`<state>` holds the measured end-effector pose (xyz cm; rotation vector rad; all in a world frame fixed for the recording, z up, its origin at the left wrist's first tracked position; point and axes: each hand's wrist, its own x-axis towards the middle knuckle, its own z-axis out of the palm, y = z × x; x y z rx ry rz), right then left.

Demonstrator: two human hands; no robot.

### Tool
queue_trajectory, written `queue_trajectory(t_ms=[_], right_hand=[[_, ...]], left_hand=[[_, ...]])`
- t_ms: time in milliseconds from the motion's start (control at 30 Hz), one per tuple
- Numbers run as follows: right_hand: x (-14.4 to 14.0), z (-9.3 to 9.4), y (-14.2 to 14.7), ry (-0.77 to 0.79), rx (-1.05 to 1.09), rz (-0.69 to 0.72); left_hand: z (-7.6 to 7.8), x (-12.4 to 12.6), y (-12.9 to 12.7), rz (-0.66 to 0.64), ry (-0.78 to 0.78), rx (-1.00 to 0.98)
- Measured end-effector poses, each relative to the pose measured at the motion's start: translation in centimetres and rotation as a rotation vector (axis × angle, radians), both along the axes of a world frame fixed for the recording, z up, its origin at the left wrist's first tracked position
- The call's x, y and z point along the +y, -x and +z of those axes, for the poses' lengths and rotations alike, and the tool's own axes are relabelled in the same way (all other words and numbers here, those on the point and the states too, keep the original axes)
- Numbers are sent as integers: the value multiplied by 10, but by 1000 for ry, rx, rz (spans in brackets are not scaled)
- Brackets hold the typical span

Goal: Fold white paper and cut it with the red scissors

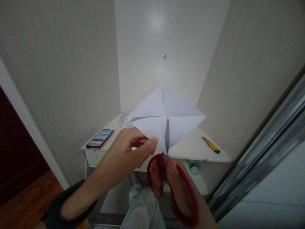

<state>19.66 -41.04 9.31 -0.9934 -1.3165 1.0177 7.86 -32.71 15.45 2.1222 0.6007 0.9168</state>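
A white square of paper (182, 106), turned corner-up like a diamond, is held in the air above the shelf. Slits or creases run from its corners toward the middle. My left hand (135, 146) pinches the lower left edge between thumb and fingers. Below the bottom corner, my right hand (175, 178) has its thumb and fingers through the handles of red-handled scissors (194, 203). The blades are at the paper's lower corner, mostly hidden by the sheet, where a slit gapes upward toward the centre.
On the white shelf (190, 152) lie a phone (100, 138) with a cable at left, thin paper strips (123, 118) behind it, and a yellow utility knife (211, 145) at right. A bottle (193, 167) lies beneath. Walls enclose the shelf; a metal rail runs along the right.
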Motion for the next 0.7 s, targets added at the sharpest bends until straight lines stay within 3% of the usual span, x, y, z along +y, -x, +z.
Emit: queue_trajectory(t_ms=[400,700], right_hand=[[-6,1,-3,-25,-122,-44],[-3,7,0,-22,-71,-1]], left_hand=[[2,-5,-7,184,-37,-1],[5,-6,-3,137,-25,48]])
